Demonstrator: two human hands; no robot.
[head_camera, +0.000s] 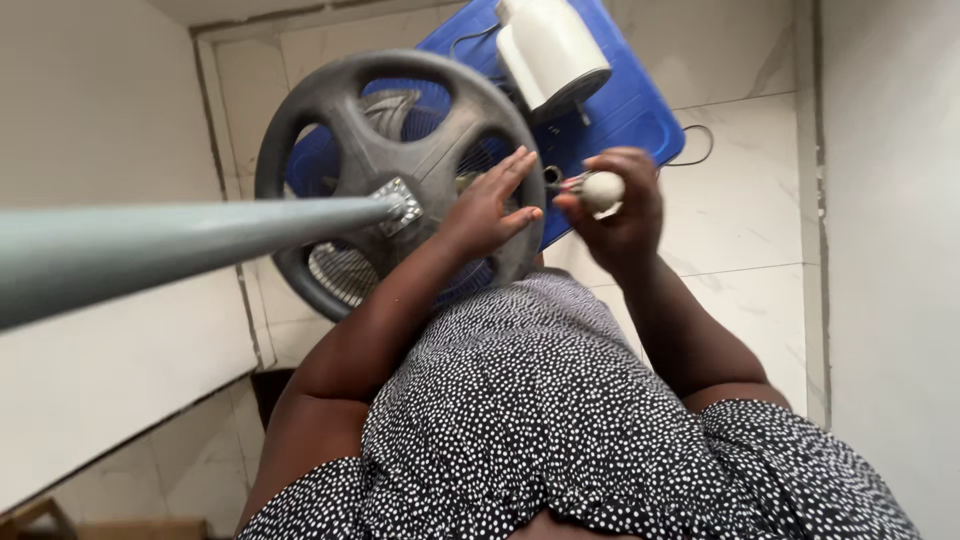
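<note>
A round dark grey fan base with spokes faces me, and a grey metal pole runs from its hub toward the left edge. My left hand lies flat against the base's right rim with fingers spread. My right hand is closed around a screwdriver with a pale round handle, its tip pointing left toward the rim of the base. Below the hands is my black dress with white dots.
A blue plastic fan part lies on the white tiled floor behind the base, with a white motor housing and a thin black cord on it. White walls close in on the left and right.
</note>
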